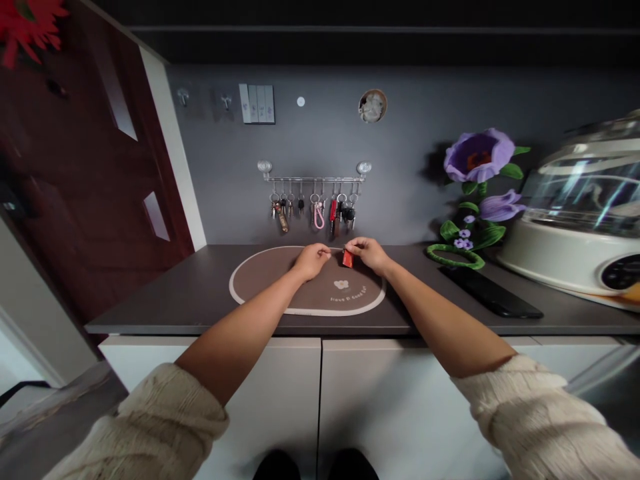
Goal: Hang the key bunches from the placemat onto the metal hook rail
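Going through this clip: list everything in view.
countertop: 1, dark grey, across the scene
placemat: 1, brown with cream edge, on the countertop
key rail: 1, silver, above the countertop
keys: several bunches, mixed colours, hanging from the key rail
red tag: 1, red, above the placemat
flat device: 1, black, right of the placemat
artificial flowers: 1 cluster, purple and green, right of the key rail
cooker: 1, cream with glass top, far right
door: 1, dark reddish brown, left
cabinet doors: 2, white, below the countertop
left hand: 1, bare, over the placemat
right hand: 1, bare, pinching the red tag
sleeves: 2, cream knit, on the forearms

This looks like the entry area of a home: a wooden door stands beside a dark counter. Keys hang from a wall-mounted rail.
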### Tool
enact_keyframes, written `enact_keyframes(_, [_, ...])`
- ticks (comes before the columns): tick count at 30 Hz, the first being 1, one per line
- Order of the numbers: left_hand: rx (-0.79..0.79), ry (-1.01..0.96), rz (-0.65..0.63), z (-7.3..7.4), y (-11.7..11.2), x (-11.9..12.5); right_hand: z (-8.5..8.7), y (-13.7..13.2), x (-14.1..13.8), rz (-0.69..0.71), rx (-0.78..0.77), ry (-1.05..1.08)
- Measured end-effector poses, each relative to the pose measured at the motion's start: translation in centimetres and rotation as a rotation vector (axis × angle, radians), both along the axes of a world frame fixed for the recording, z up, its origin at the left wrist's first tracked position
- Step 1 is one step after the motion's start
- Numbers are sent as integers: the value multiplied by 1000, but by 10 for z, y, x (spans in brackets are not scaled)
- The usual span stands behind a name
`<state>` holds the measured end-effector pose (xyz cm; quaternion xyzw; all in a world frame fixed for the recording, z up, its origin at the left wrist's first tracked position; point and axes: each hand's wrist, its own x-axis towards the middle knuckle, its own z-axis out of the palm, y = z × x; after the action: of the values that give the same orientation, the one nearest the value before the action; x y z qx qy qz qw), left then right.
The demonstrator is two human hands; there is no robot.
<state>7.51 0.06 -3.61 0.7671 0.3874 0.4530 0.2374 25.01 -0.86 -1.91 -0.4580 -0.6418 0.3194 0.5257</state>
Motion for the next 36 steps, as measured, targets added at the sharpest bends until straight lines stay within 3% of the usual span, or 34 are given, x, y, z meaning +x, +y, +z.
enact_keyframes(11, [-9,-68,-26,0,-2,1,12,-17,-4,111,-84,452])
enact_keyframes(22, [-129,-153,-66,-1,-3,3,22,-18,-1,132,-108,646])
enact_keyframes(29, [-159,-173,-82,-2,-1,4,52,-4,2,60,-42,676])
enact_keyframes(36, [-159,-171,-59,-1,-3,4,85,20,5,-132,-2,699])
